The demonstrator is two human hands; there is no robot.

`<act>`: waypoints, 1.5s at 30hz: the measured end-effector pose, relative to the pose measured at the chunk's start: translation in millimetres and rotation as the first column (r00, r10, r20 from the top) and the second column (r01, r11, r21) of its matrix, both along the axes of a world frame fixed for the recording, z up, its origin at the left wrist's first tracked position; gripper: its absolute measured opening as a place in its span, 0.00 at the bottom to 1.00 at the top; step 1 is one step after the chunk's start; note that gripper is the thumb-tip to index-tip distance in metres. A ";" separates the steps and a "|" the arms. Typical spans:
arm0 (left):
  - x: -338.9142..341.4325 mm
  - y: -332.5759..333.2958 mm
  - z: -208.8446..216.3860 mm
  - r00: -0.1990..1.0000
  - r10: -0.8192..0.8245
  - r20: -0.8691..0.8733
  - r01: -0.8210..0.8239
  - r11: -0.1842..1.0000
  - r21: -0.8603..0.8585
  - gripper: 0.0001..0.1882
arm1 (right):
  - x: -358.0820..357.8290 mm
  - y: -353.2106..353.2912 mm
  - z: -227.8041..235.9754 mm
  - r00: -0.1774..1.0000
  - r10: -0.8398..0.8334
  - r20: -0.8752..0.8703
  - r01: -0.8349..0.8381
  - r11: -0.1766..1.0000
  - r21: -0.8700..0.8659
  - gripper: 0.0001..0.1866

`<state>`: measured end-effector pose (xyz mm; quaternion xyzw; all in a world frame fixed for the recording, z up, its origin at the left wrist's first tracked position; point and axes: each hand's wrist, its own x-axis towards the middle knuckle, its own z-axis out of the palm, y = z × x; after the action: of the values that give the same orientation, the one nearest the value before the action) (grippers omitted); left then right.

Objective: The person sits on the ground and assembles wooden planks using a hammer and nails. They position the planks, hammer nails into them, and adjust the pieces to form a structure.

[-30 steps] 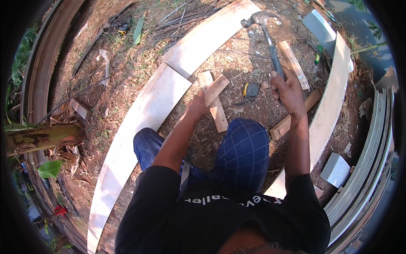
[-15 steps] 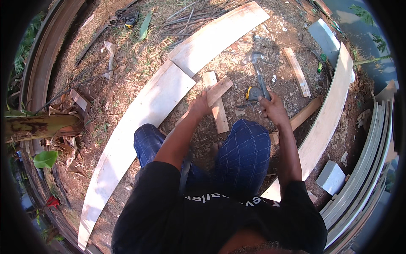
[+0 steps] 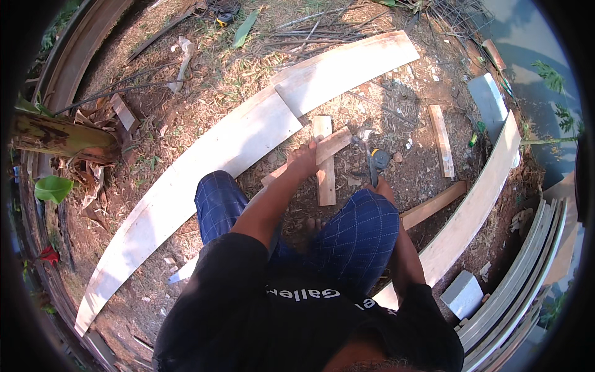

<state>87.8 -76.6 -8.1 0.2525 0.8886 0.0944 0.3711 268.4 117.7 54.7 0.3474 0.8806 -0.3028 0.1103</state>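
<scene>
Outdoor yard: soil (image 3: pixel 412 166), green leaves (image 3: pixel 53 190)

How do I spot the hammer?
Find the person's blue checked legwear. Just past the right knee, in the right-hand grip, is the hammer. Unlike the yellow-and-black tape measure nearby, it has a dark handle and curved metal head.

Ground (image 3: pixel 214 115) | on it: pale board (image 3: pixel 204 158), lower wood strip (image 3: pixel 325 183), tape measure (image 3: pixel 381 159)

Left hand (image 3: pixel 302 161) curled, left forearm (image 3: pixel 271 203) aslant; right hand (image 3: pixel 383 188) in a fist, partly behind right knee (image 3: pixel 365 226)
</scene>
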 end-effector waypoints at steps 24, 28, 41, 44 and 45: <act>17.1 -20.1 -1.1 0.972 0.087 -0.217 -0.045 0.980 0.192 0.44 | 96.0 -52.3 -3.6 0.916 -0.367 -0.164 0.250 0.839 -0.483 0.27; 12.9 -15.9 41.3 0.958 0.228 0.174 -0.278 0.884 0.375 0.43 | 106.1 -62.0 -21.3 0.880 -0.435 -0.193 0.278 0.800 -0.532 0.28; -20.9 -79.9 18.5 0.389 -0.041 0.920 -0.908 0.152 0.390 0.38 | -35.6 -55.5 -83.2 0.977 0.210 0.025 -0.211 0.977 0.041 0.36; -16.4 -88.5 8.0 0.489 0.143 0.861 -0.870 0.156 0.468 0.38 | -65.5 -69.6 -59.7 0.937 0.295 0.185 -0.290 0.955 -0.056 0.44; -15.7 -91.6 6.9 0.497 0.172 0.850 -0.865 0.178 0.469 0.38 | -68.7 -80.2 -53.2 0.947 0.258 0.191 -0.260 0.966 -0.015 0.41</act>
<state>72.2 -168.2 -1.2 0.0029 0.5366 0.7505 0.3858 199.7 37.5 1.5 0.2569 0.9053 -0.2465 0.2315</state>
